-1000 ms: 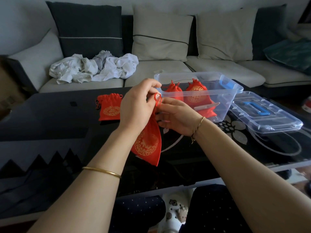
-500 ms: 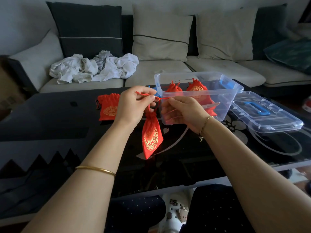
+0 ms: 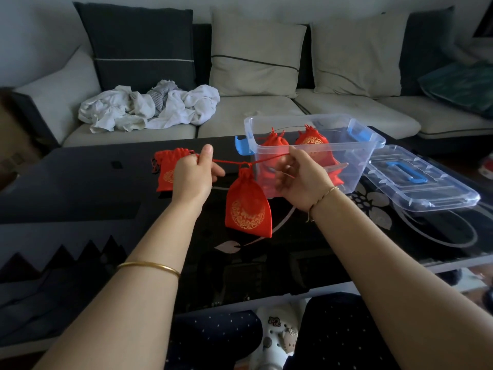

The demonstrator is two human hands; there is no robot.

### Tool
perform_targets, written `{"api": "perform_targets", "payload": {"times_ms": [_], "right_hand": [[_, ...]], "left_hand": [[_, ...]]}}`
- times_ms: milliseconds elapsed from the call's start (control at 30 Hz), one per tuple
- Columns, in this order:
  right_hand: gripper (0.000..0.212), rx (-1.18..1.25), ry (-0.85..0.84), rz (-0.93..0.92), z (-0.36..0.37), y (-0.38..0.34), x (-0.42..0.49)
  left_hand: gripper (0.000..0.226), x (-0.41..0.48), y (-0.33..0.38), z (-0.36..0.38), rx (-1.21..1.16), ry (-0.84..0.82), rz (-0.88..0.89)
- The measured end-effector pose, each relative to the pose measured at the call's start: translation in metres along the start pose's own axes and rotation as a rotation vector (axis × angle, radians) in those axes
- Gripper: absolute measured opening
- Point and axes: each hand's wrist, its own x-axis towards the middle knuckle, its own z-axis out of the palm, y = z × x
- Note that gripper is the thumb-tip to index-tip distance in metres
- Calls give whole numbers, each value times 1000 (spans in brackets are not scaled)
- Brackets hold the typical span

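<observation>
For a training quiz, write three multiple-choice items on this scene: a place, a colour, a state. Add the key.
1. Where does the clear lid lie? A) on the table, right of the clear bin B) inside that bin C) closing that bin
2. What colour is the lid's handle? A) red B) blue C) white
3. How is the hanging red pouch at its mouth? A) wide open B) folded flat C) cinched shut
Key: 1 A, it rests beside the bin; 2 B, a blue loop; 3 C, left hand and right hand pull the drawstring taut.
</observation>
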Motion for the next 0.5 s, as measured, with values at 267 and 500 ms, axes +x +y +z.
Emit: {"api": "perform_targets", "payload": {"times_ms": [267, 500], "right_hand": [[43, 491, -35, 130, 8, 11, 0], [37, 423, 155, 89, 2, 11, 7]], "left_hand": [[55, -3, 9, 7, -1065, -118, -488], [54, -2, 14, 13, -1141, -7, -510]]}}
